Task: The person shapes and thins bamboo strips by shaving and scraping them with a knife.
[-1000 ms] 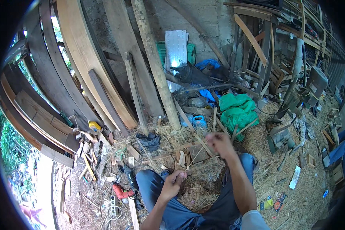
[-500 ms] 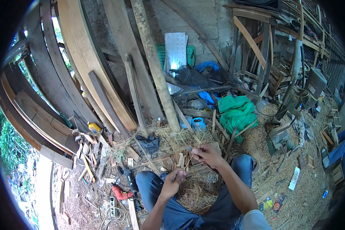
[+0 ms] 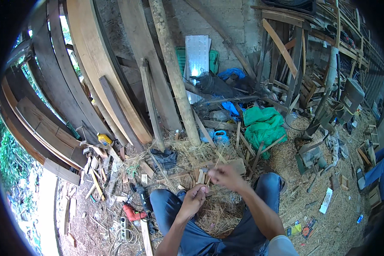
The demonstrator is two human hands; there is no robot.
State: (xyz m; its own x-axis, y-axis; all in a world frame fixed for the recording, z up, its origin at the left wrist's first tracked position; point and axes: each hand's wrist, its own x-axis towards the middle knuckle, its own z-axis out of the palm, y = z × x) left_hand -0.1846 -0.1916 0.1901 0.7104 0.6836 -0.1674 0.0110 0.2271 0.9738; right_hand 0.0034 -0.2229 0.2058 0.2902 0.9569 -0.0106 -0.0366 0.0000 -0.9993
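Note:
My left hand (image 3: 194, 198) is closed in a pinch between my knees, gripping a thin pale wooden stick (image 3: 208, 181) that points up and away. Just beyond and to the right, my right hand (image 3: 227, 176) is closed and slightly blurred. A small grey blade-like tool (image 3: 205, 169) juts from its fingers to the left, near the top of the stick. My right fingers hide most of that tool, so its exact kind is unclear. Several short light wood pieces (image 3: 200, 176) stand on the ground right behind my hands.
A red power drill (image 3: 134, 213), a dark power tool (image 3: 143, 199) and a white power strip (image 3: 124, 228) lie left of my legs. Tall planks (image 3: 83, 47) lean at left. A green sack (image 3: 263, 123) sits ahead; a vise-like machine (image 3: 311, 154) stands right. Another person's leg (image 3: 377, 173) shows far right.
My right hand has shifted slightly down and left along the stick, bringing the grey tool with it. My left hand keeps its grip in nearly the same place.

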